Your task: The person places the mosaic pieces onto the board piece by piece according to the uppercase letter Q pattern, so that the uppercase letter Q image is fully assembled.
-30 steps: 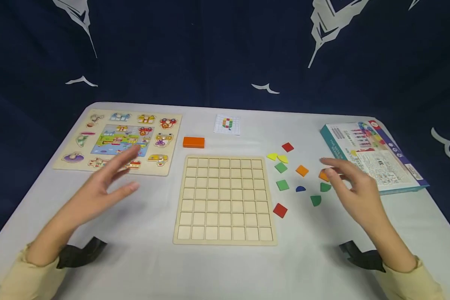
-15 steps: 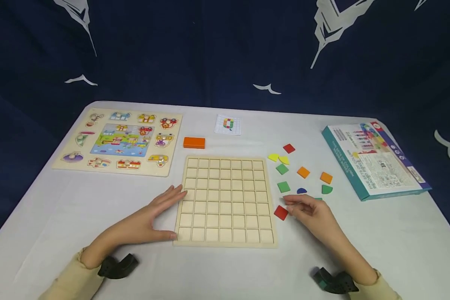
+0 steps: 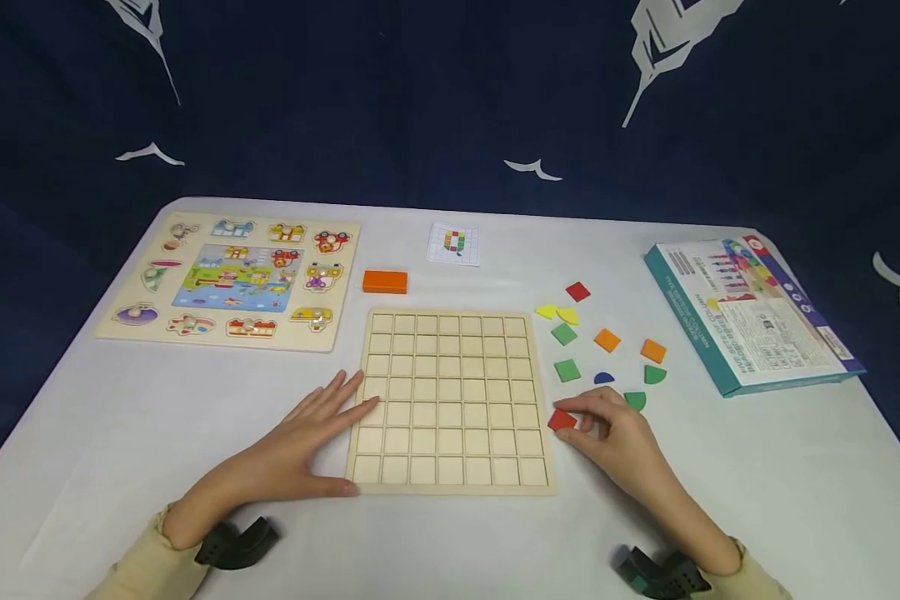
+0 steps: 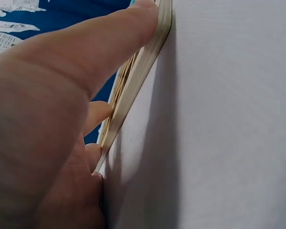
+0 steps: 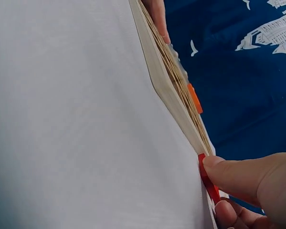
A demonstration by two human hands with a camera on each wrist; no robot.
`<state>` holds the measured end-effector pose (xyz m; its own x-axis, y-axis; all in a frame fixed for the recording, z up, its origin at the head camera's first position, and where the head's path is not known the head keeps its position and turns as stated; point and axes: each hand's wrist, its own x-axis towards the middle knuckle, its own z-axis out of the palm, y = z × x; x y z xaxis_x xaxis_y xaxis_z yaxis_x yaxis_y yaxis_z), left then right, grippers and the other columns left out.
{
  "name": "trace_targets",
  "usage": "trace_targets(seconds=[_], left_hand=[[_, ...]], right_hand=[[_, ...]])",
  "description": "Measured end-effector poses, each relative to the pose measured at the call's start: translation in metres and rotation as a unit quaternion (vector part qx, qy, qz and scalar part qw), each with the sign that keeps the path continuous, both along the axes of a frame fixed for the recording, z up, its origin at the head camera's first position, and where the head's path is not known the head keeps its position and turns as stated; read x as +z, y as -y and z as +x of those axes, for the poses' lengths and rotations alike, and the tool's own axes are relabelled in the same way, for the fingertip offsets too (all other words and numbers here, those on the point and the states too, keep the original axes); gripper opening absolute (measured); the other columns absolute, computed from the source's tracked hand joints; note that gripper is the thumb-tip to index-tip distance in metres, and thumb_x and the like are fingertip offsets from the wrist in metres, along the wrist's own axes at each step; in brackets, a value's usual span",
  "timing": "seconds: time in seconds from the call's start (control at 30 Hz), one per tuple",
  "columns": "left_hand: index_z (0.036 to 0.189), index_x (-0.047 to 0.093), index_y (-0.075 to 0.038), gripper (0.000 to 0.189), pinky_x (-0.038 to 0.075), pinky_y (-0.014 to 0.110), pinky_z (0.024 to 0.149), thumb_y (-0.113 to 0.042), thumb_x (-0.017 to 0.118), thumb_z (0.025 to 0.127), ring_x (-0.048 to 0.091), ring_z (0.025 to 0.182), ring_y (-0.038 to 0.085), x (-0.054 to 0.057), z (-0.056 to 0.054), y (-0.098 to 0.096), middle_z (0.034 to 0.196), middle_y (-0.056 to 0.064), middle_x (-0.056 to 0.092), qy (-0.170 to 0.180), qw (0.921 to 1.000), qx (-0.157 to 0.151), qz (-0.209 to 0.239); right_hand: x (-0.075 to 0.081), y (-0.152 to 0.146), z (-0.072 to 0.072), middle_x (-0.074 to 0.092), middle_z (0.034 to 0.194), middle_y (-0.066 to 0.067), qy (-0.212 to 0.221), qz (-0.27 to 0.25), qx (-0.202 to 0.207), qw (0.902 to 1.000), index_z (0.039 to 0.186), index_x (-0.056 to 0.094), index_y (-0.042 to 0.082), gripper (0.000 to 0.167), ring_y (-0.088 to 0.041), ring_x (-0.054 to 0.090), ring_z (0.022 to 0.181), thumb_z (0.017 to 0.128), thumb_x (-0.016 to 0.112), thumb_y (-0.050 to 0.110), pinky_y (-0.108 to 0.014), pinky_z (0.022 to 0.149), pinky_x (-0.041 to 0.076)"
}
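A wooden grid board (image 3: pixel 450 400) with square recesses lies flat in the middle of the table. Spread over its left edge, my left hand (image 3: pixel 292 458) touches the rim with fingers and thumb; the left wrist view shows the thumb (image 4: pixel 109 43) against the board's side. At the board's right edge, my right hand (image 3: pixel 618 437) pinches a red square tile (image 3: pixel 562 419) between thumb and index finger. That red tile (image 5: pixel 208 179) appears tilted close to the board in the right wrist view. Beside it are a blue half-round tile (image 3: pixel 603 378) and a green quarter-round tile (image 3: pixel 635 401).
Right of the board lie more tiles: green squares (image 3: pixel 567 371), orange squares (image 3: pixel 607 340), yellow pieces (image 3: pixel 567 316) and another red square (image 3: pixel 577 292). Behind stand an orange block (image 3: pixel 385 282) and a pattern card (image 3: pixel 453 244). A picture puzzle (image 3: pixel 232 279) lies left, a box (image 3: pixel 753 317) right.
Both hands have come down and inward from above the table. The left has settled on the board's left edge; the right has reached the nearer red tile and taken hold of it.
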<state>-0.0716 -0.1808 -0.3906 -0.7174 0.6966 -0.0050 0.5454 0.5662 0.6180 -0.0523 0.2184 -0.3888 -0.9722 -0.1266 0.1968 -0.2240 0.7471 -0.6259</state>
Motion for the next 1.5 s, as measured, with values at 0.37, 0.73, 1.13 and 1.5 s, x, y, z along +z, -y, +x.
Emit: trace_targets(seconds=[0.37,0.73,1.13,1.5], left_hand=[[0.147,0.032,-0.018,0.094,0.007,0.054,0.106,-0.047,0.078,0.071,0.0,0.14,0.029,0.0,0.003,0.002,0.156,0.007,0.006,-0.007,0.9998,0.004,0.019],[0.147,0.033,-0.017,0.092,0.007,0.053,0.107,-0.044,0.079,0.071,-0.001,0.14,0.029,0.004,-0.002,-0.001,0.156,0.008,0.005,-0.011,0.9999,0.004,0.004],[0.146,0.034,-0.019,0.093,0.006,0.051,0.108,-0.046,0.079,0.07,-0.002,0.14,0.026,-0.001,-0.001,0.0,0.156,0.005,0.004,0.001,1.0,0.005,0.001],[0.147,0.034,-0.02,0.094,0.005,0.05,0.108,-0.044,0.081,0.069,-0.002,0.14,0.026,-0.001,-0.002,-0.001,0.156,0.005,0.003,0.005,0.9999,0.009,0.0]], right_hand=[[0.0,0.002,-0.002,0.059,0.077,0.009,0.01,-0.023,0.022,0.9994,0.095,0.062,0.012,0.036,-0.01,0.048,0.066,0.069,0.078,-0.007,-0.021,0.054,0.039],[0.029,0.006,-0.022,0.062,0.085,-0.013,0.087,-0.173,0.053,0.9797,0.101,0.062,-0.004,0.02,-0.021,0.064,0.069,0.083,0.062,-0.012,-0.028,0.063,0.054],[0.025,0.072,-0.036,0.062,0.083,-0.015,0.177,-0.295,0.14,0.9285,0.105,0.061,-0.005,0.018,-0.03,0.065,0.072,0.088,0.058,-0.007,-0.035,0.067,0.054],[0.01,0.093,-0.04,0.063,0.073,0.003,0.087,-0.165,0.161,0.9693,0.091,0.069,0.007,0.015,-0.011,0.058,0.06,0.081,0.068,-0.005,-0.025,0.056,0.051]])
